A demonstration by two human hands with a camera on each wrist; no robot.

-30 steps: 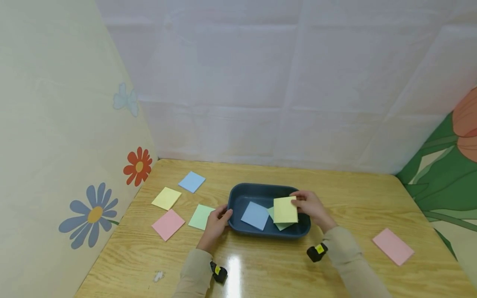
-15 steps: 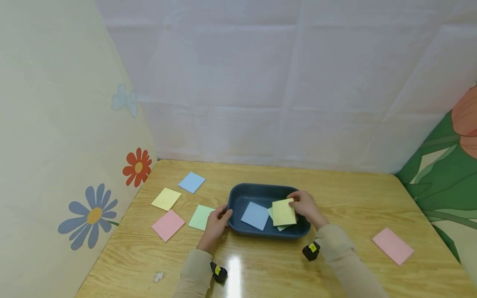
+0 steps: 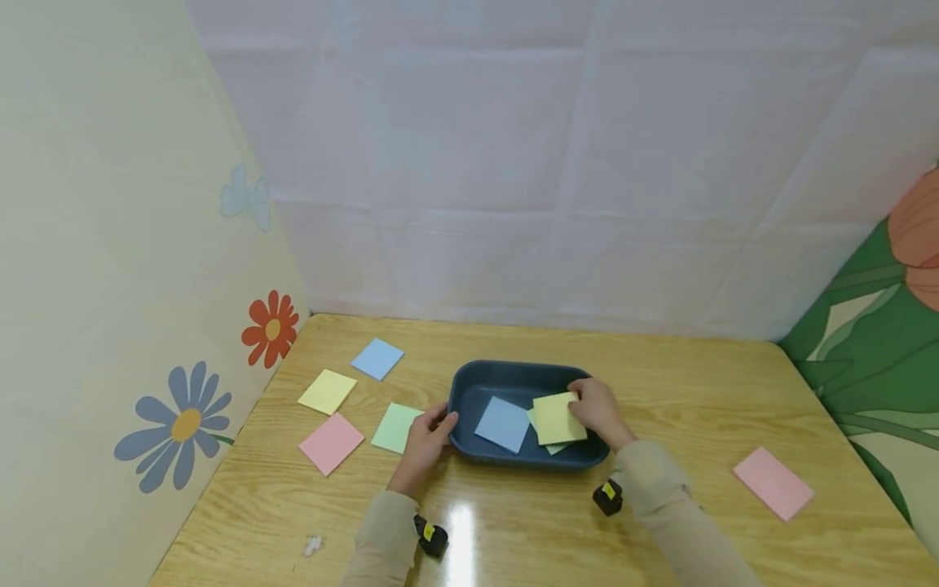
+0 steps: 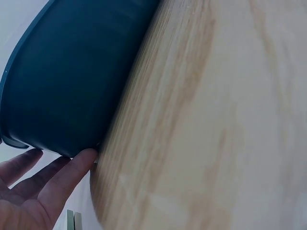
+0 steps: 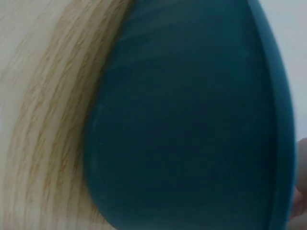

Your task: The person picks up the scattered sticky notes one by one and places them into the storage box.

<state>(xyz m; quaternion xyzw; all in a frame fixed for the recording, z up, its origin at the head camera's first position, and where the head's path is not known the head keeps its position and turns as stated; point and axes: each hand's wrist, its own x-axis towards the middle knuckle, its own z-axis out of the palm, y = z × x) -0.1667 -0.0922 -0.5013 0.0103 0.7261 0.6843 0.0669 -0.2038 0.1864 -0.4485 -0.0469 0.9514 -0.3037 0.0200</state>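
A dark blue tray (image 3: 528, 461) stands on the table in the head view. My left hand (image 3: 428, 440) holds its left end, thumb at the rim; in the left wrist view, fingers (image 4: 67, 179) touch the outer wall. At the right end, my right hand (image 3: 597, 408) reaches over the rim and pinches the upper right edge of a yellow sticky note pad (image 3: 556, 420). This pad overlaps a green pad (image 3: 557, 448), mostly hidden below it. To their left inside the tray lies a blue pad (image 3: 502, 425). The tray wall (image 5: 192, 120) hides most of my right hand in the right wrist view.
Left of the tray lie a second blue pad (image 3: 377, 359), another yellow pad (image 3: 328, 392), a pink pad (image 3: 332, 444) and another green pad (image 3: 394, 427) near my left hand. Far right is another pink pad (image 3: 773, 483). A whitish worn spot (image 3: 313, 545) marks the table (image 3: 535, 530).
My right hand has moved slightly left and lowered the yellow pad further into the tray, over the green one. My left hand and the tray have stayed in place.
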